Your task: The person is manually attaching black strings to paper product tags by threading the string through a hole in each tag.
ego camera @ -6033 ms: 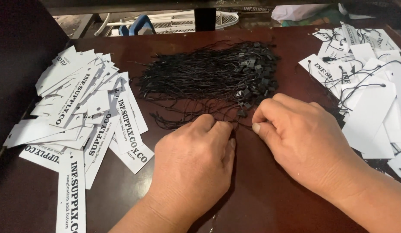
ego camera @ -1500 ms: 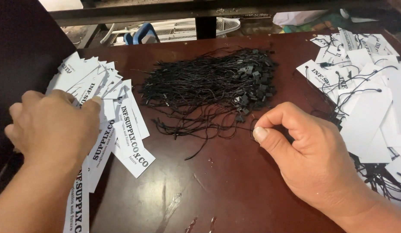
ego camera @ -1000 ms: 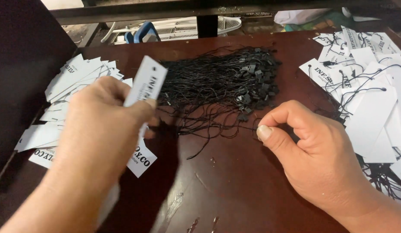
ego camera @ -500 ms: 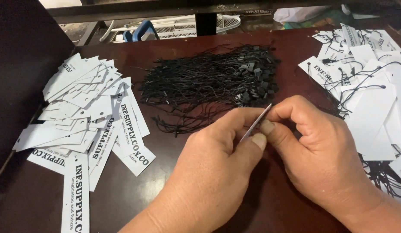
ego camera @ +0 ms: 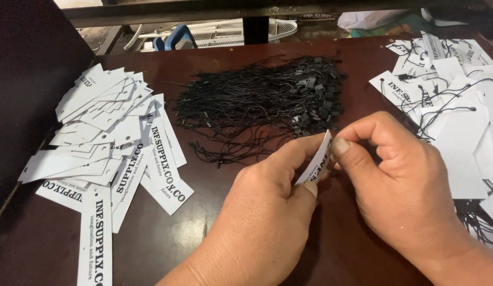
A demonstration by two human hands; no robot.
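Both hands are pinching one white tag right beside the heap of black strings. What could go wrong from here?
1. The left hand and right hand hide most of the white tag, so its hole cannot be seen.
2. The black strings lie tangled close behind the fingers; pulling one may drag others.
3. Loose blank tags fan near the table edge and could slide off.

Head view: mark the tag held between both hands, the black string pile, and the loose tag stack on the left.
tag (ego camera: 316,159), head view, its white face between the thumbs.
black string pile (ego camera: 262,103), head view, middle of the tangle.
loose tag stack (ego camera: 106,137), head view, a middle card.
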